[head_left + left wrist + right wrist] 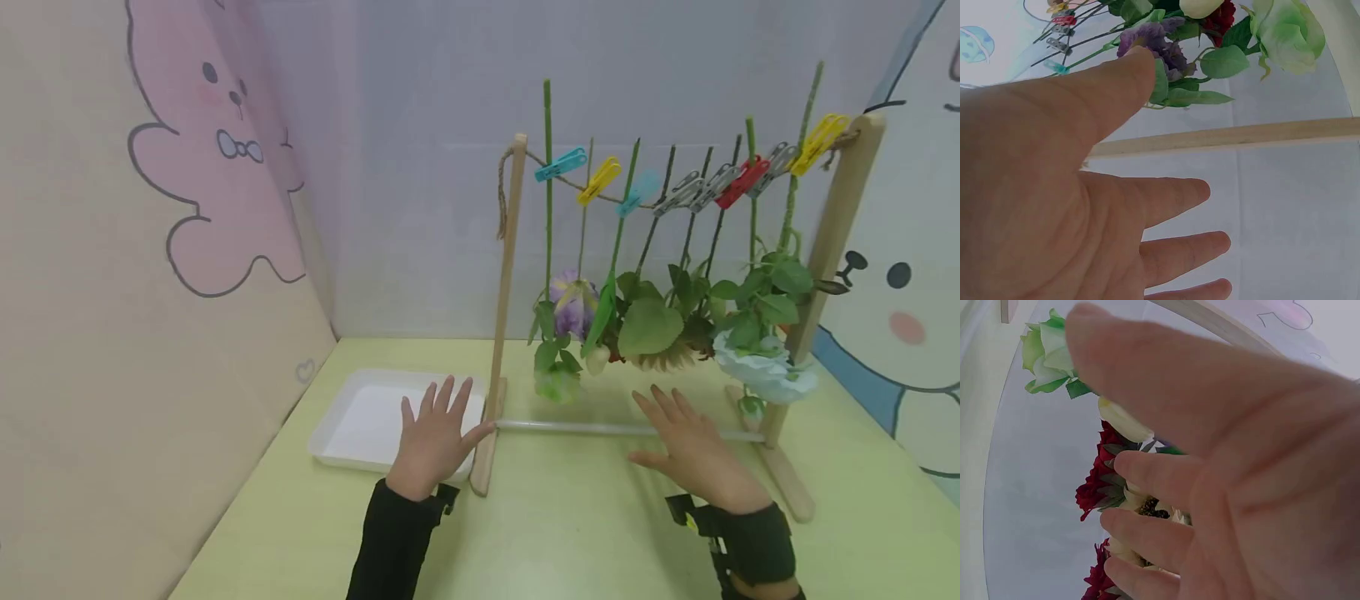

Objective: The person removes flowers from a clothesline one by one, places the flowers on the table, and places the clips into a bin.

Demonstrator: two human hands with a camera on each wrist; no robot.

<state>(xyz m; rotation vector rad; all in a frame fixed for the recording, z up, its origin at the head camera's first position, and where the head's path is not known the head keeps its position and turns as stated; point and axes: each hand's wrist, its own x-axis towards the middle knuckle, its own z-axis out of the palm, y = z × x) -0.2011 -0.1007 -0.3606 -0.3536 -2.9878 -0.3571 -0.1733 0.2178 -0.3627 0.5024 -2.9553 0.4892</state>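
My left hand [431, 437] is held out with fingers spread, in front of the white tray [360, 417] and close to the rack's left post [507, 275]. Nothing is in it. To the right, my right hand [697, 454] also has its fingers stretched out and holds nothing, in front of the rack's lower bar [585, 427]. Artificial flowers hang head down from a twine line, held by clothespins; among them are a purple flower [573, 304], a pale green flower [1288, 34], a dark red flower [1094, 481] and a pale blue flower [765, 367].
The wooden rack's right post [832, 242] stands on a foot [783, 483] at the right of the pale yellow table [540, 533]. A light curtain [405, 167] closes the back. Cartoon-printed cloth [217, 167] covers the left side.
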